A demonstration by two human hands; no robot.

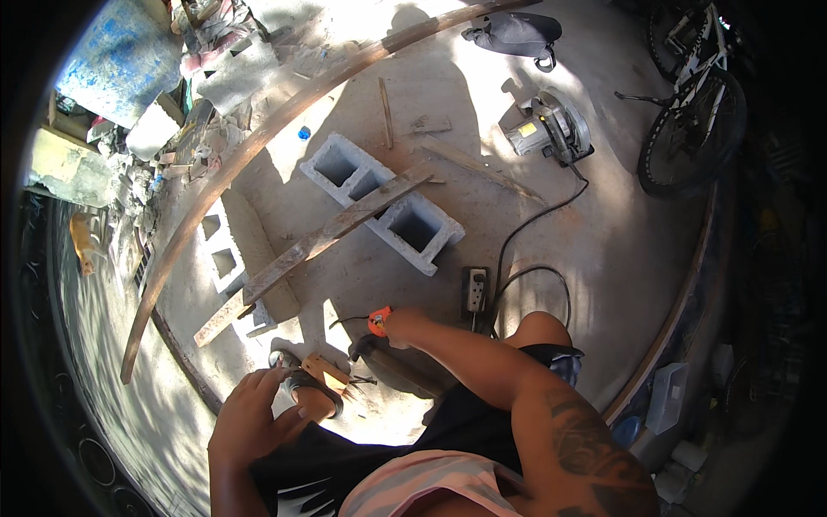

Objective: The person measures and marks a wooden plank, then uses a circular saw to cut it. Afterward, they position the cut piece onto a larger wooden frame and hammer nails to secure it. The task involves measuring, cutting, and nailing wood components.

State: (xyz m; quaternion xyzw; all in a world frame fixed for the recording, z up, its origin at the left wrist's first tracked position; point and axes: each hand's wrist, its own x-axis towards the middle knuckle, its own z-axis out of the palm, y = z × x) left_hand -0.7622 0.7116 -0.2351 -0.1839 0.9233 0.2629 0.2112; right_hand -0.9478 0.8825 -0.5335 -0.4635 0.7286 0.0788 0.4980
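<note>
My right hand reaches down by the floor, its fingers closed round an orange tape measure. A thin dark strip sticks out to the left of it. Just below lies a hammer-like tool with a dark head and long handle, partly in shadow. My left hand holds nothing; its fingers are stretched out over my leg, near my sandalled foot. Beside that foot is a small tan wooden piece. Ahead, a narrow wooden board lies slantwise across two hollow concrete blocks, a far one and a nearer one.
A circular saw stands at the far right, its black cable running to a power strip. A long wooden pole spans the left side. Rubble and a blue barrel are at far left, a bicycle at far right.
</note>
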